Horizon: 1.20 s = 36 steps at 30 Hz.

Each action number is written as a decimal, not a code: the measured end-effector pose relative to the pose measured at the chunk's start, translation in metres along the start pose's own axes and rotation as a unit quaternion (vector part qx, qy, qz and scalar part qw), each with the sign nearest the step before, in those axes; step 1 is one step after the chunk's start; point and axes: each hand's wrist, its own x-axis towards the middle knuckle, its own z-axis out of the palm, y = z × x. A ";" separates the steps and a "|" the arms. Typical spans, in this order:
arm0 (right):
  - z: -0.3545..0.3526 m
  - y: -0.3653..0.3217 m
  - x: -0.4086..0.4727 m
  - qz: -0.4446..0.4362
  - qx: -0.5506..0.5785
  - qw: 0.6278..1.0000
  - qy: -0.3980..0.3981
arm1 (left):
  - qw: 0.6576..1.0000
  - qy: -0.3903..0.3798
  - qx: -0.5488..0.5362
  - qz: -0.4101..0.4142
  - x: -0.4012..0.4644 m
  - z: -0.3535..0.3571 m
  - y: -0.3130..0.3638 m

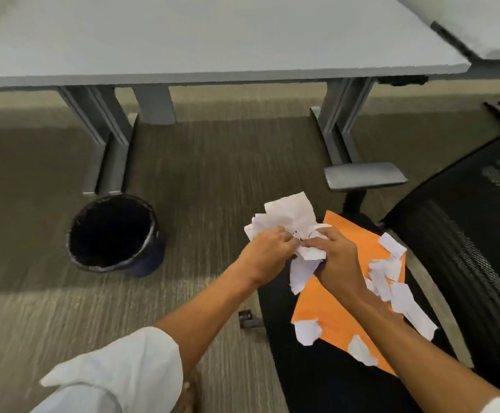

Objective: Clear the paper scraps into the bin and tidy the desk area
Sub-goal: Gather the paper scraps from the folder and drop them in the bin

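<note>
My left hand point(268, 248) and my right hand point(336, 257) both grip one crumpled bunch of white paper scraps point(290, 217), held above the front edge of a black office chair seat point(317, 380). An orange sheet point(338, 308) lies on that seat with several torn white scraps point(403, 296) scattered over it. A round black bin point(113, 232) with a dark liner stands open on the carpet to the left of my hands, in front of the desk leg.
A grey desk top point(213, 34) spans the top of the view on grey metal legs point(108, 138). The chair's mesh backrest point(481, 248) and an armrest point(364, 174) stand at the right. A chair caster point(248, 318) sits on the striped carpet point(34, 323).
</note>
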 end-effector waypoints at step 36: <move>0.477 -0.228 0.195 0.093 0.103 0.978 -0.154 | 0.828 0.007 -0.080 -0.555 -0.331 -0.045 -0.454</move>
